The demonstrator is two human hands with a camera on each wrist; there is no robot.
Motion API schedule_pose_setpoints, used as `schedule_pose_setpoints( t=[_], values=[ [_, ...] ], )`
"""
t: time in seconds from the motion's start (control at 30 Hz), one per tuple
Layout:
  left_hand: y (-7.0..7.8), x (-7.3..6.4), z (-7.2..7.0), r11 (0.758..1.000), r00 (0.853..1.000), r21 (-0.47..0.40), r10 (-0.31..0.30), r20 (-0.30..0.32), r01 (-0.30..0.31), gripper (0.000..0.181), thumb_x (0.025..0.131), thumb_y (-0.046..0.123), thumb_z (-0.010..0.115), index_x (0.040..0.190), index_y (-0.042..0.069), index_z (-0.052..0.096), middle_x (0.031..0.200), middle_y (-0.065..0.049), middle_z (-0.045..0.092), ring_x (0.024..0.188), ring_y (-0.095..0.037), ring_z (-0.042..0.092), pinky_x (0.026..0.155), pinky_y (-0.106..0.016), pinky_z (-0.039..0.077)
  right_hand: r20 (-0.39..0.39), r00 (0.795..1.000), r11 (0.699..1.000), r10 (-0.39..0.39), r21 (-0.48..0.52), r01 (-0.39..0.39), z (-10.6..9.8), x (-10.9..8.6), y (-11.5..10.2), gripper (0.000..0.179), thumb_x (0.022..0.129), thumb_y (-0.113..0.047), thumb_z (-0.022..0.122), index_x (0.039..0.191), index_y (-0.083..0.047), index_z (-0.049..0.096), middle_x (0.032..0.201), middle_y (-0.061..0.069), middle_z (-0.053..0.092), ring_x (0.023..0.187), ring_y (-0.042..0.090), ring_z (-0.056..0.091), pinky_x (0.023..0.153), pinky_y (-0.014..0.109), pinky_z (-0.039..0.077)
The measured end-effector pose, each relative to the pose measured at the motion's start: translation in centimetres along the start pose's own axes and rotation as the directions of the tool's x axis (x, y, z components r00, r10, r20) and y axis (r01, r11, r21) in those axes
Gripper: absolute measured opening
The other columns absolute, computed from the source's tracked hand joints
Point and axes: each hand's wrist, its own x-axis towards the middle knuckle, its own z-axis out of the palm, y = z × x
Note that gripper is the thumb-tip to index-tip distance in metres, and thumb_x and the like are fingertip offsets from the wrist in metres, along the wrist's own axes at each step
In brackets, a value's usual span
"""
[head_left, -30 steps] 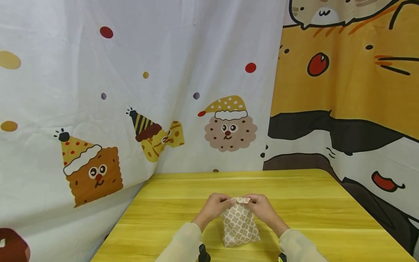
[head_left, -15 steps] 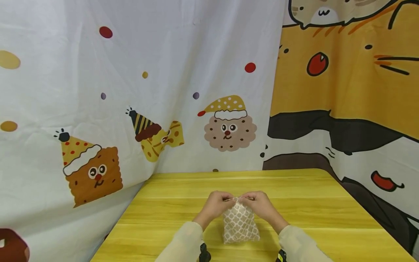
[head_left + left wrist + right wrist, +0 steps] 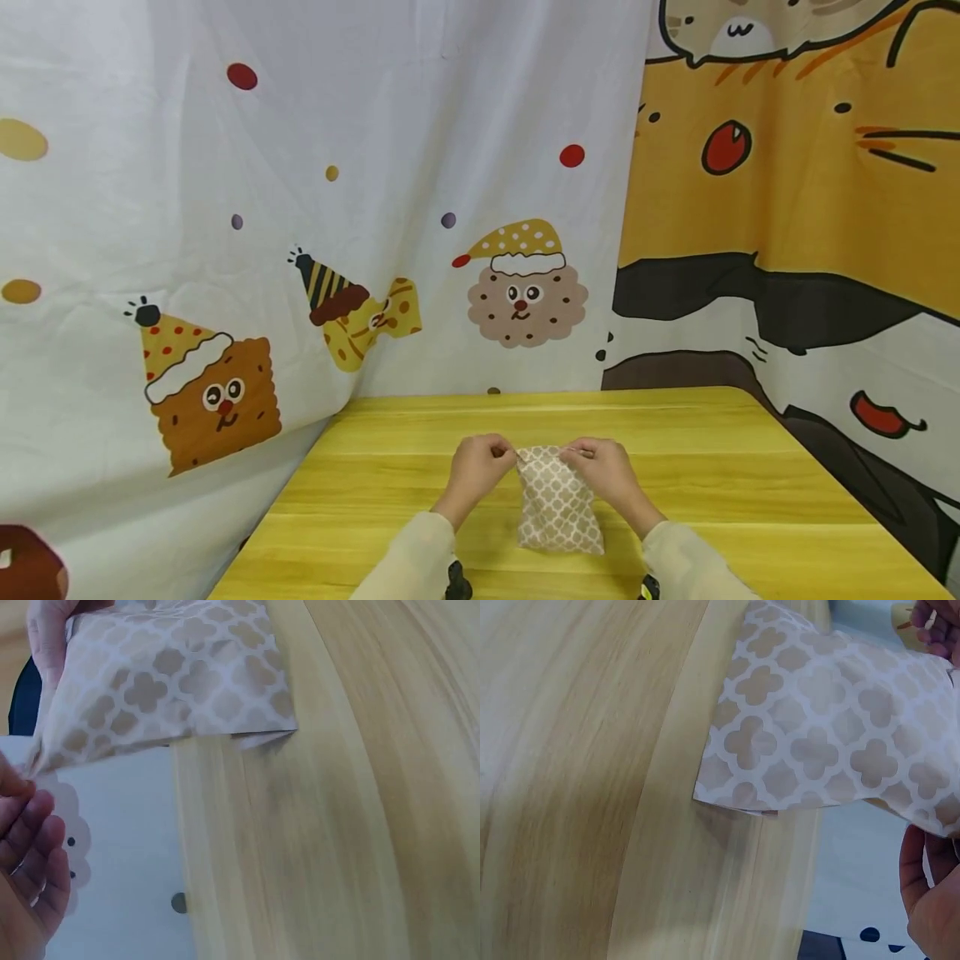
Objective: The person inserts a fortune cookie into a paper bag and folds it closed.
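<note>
A beige paper bag (image 3: 558,504) with a white lattice pattern stands between the two hands in the head view. Its top left corner is pinched by my left hand (image 3: 478,467), thumb against fingertips. My right hand (image 3: 603,471) pinches the top edge on the other side. In the left wrist view the bag (image 3: 180,682) is drawn to a point at the left fingertips, with the other fingers of that hand (image 3: 30,855) loosely curled. The right wrist view shows the bag's (image 3: 817,727) patterned side, and the right hand (image 3: 934,900) at its upper corner. What is inside the bag is hidden.
The bag is over a wooden table (image 3: 375,533) with a light yellow grain. Behind the table hangs a white cloth (image 3: 390,125) printed with cartoon biscuits. To the right, another printed cloth (image 3: 787,208) shows large cartoon cats. Dark wrist devices (image 3: 457,581) sit by the sleeves.
Both hands were close together at the gathered or folded bag top. Now the left hand has moved left to the corner, and the top edge is spread wider. The bag has shifted slightly right.
</note>
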Motion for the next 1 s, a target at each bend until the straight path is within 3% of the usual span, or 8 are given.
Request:
schedule_pose_setpoints(
  t=[0.13,0.27,0.4,0.53,0.7,0.83,1.0],
  values=[
    [-0.2,-0.1,-0.1,0.991,0.999,-0.128,-0.036,0.037,0.041,0.021,0.099,0.028,0.06,0.107,0.014,0.073,0.083,0.006,0.065,0.066,-0.008,0.055,0.061,-0.027,0.049,-0.016,1.0,1.0,0.014,0.011,-0.014,0.0,0.2,0.1,0.01,0.092,-0.025,0.073,0.088,-0.016,0.077,0.091,-0.002,0.072,0.089,0.016,0.067,0.073,0.036,0.056],
    [-0.3,-0.2,0.4,0.98,0.995,-0.194,-0.027,0.1,0.046,0.023,0.099,0.03,0.063,0.109,0.012,0.074,0.083,0.004,0.065,0.066,-0.008,0.055,0.057,-0.025,0.048,0.008,1.0,0.999,0.021,0.05,-0.021,0.0,0.3,0.3,0.017,0.093,-0.029,0.072,0.095,-0.014,0.078,0.093,-0.002,0.072,0.08,0.013,0.062,0.069,0.031,0.054],
    [-0.9,-0.3,0.8,0.977,0.998,-0.207,-0.04,0.046,0.049,0.014,0.098,0.021,0.066,0.095,0.012,0.076,0.077,0.003,0.066,0.062,-0.009,0.054,0.054,-0.024,0.047,-0.005,0.998,0.989,0.06,0.137,-0.058,-0.5,0.3,0.8,0.021,0.096,-0.025,0.068,0.103,-0.008,0.077,0.087,0.003,0.07,0.074,0.017,0.058,0.067,0.032,0.053],
    [-1.4,-0.3,0.7,0.972,0.999,-0.233,-0.038,0.015,0.041,0.015,0.098,0.022,0.066,0.094,0.011,0.076,0.08,0.004,0.067,0.069,-0.014,0.061,0.059,-0.025,0.051,-0.009,0.997,0.98,0.076,0.184,-0.074,-0.9,0.3,1.1,0.023,0.097,-0.023,0.066,0.103,-0.003,0.076,0.084,0.005,0.068,0.077,0.018,0.062,0.072,0.03,0.054],
    [-2.0,0.0,0.5,0.96,0.998,-0.274,-0.055,0.019,0.058,0.018,0.099,0.021,0.064,0.097,0.008,0.076,0.083,0.001,0.068,0.072,-0.017,0.062,0.062,-0.027,0.053,0.025,0.997,0.977,0.071,0.198,-0.075,-0.9,0.7,1.1,0.023,0.098,-0.022,0.064,0.105,-0.003,0.075,0.096,0.006,0.07,0.084,0.022,0.065,0.078,0.033,0.055],
    [-3.1,0.2,0.1,0.97,0.997,-0.231,-0.075,0.008,0.074,0.021,0.101,0.023,0.061,0.105,0.007,0.075,0.09,-0.003,0.07,0.078,-0.017,0.063,0.066,-0.029,0.054,0.044,0.996,0.987,0.077,0.138,-0.082,-1.0,0.6,1.5,0.032,0.102,-0.025,0.058,0.123,-0.003,0.069,0.116,0.013,0.068,0.099,0.029,0.067,0.089,0.048,0.053],
    [-5.3,-0.2,-1.4,0.99,0.996,-0.119,-0.084,-0.013,0.082,0.026,0.103,0.025,0.057,0.115,0.006,0.071,0.105,-0.006,0.069,0.088,-0.019,0.062,0.072,-0.037,0.054,0.047,0.998,0.997,0.052,-0.059,-0.049,-2.8,-0.1,3.7,0.042,0.105,-0.025,0.051,0.137,0.002,0.056,0.13,0.023,0.06,0.111,0.038,0.062,0.091,0.054,0.051]
  ],
)
